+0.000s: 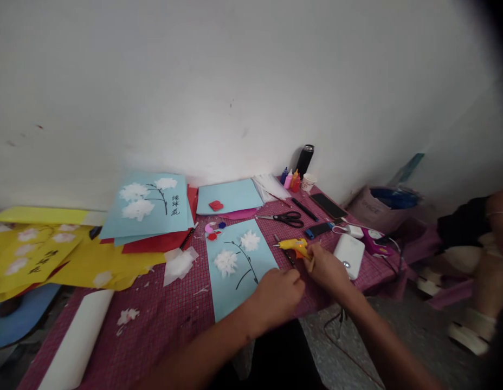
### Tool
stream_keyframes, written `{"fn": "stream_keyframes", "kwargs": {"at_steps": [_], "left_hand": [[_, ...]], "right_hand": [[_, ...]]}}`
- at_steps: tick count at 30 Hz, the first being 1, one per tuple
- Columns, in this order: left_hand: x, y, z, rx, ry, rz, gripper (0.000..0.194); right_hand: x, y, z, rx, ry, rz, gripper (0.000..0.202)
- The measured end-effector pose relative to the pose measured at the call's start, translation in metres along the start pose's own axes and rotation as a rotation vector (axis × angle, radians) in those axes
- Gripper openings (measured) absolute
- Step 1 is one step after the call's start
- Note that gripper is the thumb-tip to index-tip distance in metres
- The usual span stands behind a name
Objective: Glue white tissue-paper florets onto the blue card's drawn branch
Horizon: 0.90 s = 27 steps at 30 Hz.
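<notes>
My right hand (327, 268) is wrapped round the rear of a yellow hot glue gun (292, 245), its nozzle aimed left over the table. Close by, my left hand (279, 295) is closed, fingers curled together; what they may pinch is hidden. Beneath and beside it lies a light blue sheet (219, 298) with drawn dark stems and two white paper flowers (226, 263). Black-handled scissors (290, 219) rest above the glue gun. Red, pink and blue paper pieces (212, 236) sit at the sheet's top left corner.
At the left are a finished-looking blue flower card (113, 216), yellow sheets (125, 265) and a white paper roll (78, 336). To the right lie a phone (328, 206), a white power bank (349, 254) and a purple power strip (375, 245). A black flask (305, 161) stands behind. A person's legs (475, 281) show far right.
</notes>
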<state>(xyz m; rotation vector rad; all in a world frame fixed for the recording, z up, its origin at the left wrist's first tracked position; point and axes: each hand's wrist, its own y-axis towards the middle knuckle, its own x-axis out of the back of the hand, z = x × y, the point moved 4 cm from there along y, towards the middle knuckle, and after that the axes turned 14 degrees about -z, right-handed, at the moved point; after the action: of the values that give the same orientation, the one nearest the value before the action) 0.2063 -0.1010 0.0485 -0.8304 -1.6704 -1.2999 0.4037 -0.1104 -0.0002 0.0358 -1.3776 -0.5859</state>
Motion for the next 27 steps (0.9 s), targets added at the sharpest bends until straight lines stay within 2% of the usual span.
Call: {"fn": "stream_keyframes", "kwargs": {"at_steps": [3,7,13,22,27], "left_hand": [[-0.032,0.026,-0.005,-0.034,0.034,0.022,0.014],[-0.049,0.037,0.004,-0.028,0.072,0.039,0.013],[-0.057,0.045,0.014,-0.011,0.096,0.064,0.013],[-0.064,0.065,0.056,0.086,0.138,0.068,0.023],[-0.066,0.067,0.065,0.127,0.146,0.058,0.024]], "right_hand": [[0.001,0.009,-0.003,0.015,0.018,0.042,0.019],[0.001,0.020,-0.002,0.040,0.050,0.057,0.013],[-0.001,0.033,0.007,0.039,0.071,0.026,0.005],[-0.009,0.062,0.013,-0.007,0.037,-0.025,0.013],[-0.016,0.068,0.018,0.013,0.045,-0.016,0.015]]}}
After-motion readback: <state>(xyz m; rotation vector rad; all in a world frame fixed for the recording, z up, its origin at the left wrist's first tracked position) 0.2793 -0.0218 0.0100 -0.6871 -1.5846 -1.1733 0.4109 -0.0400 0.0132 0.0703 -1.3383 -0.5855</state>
